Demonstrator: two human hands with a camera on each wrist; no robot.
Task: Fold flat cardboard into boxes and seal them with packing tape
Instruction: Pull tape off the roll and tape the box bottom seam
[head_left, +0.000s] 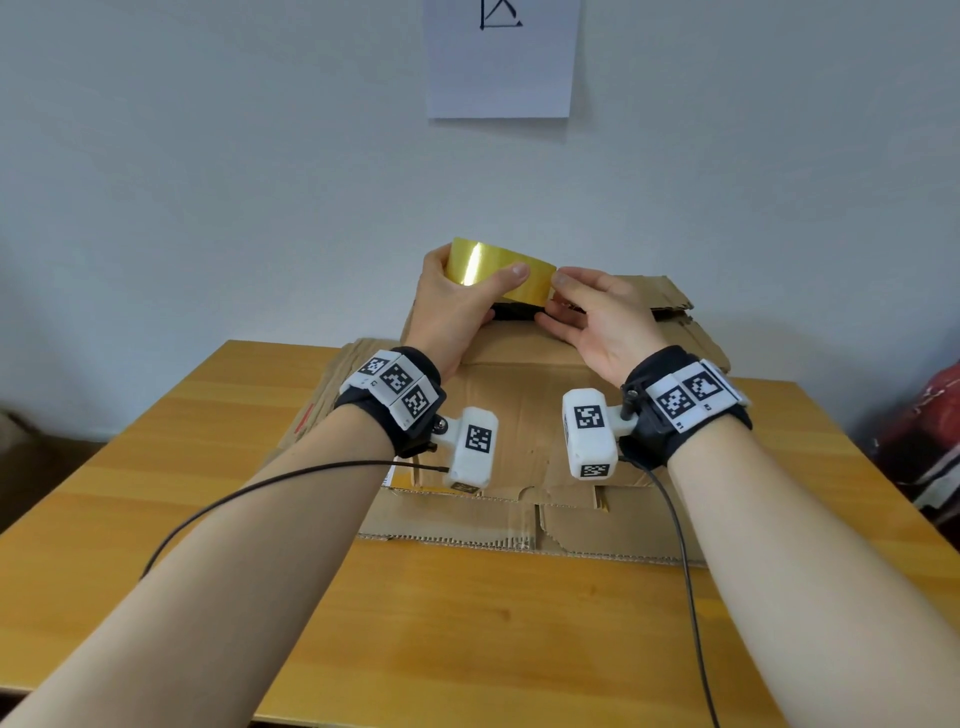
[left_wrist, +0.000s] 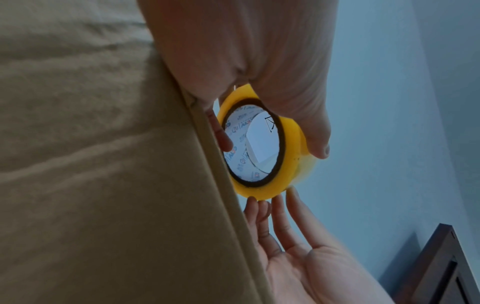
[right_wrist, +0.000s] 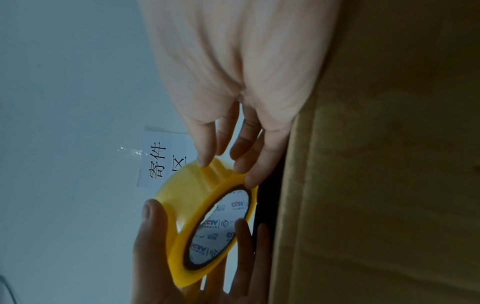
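A yellow packing tape roll (head_left: 493, 267) is held above the far edge of a brown cardboard box (head_left: 519, 405) on the wooden table (head_left: 208, 519). My left hand (head_left: 457, 304) grips the roll, thumb on its outer face and fingers round the far side. My right hand (head_left: 597, 317) comes in from the right with straight fingers, their tips touching the roll's right rim. In the left wrist view the roll (left_wrist: 292, 139) shows its printed white core. In the right wrist view my right fingertips (right_wrist: 205, 162) rest on the roll (right_wrist: 182, 197), and my left thumb (right_wrist: 152, 214) presses it.
More flattened cardboard (head_left: 467, 525) lies under the box, reaching toward me. A white paper sign (head_left: 501, 57) hangs on the wall behind. A red and dark bag (head_left: 930, 441) sits off the table's right side. Thin black cables (head_left: 685, 571) trail from both wrists.
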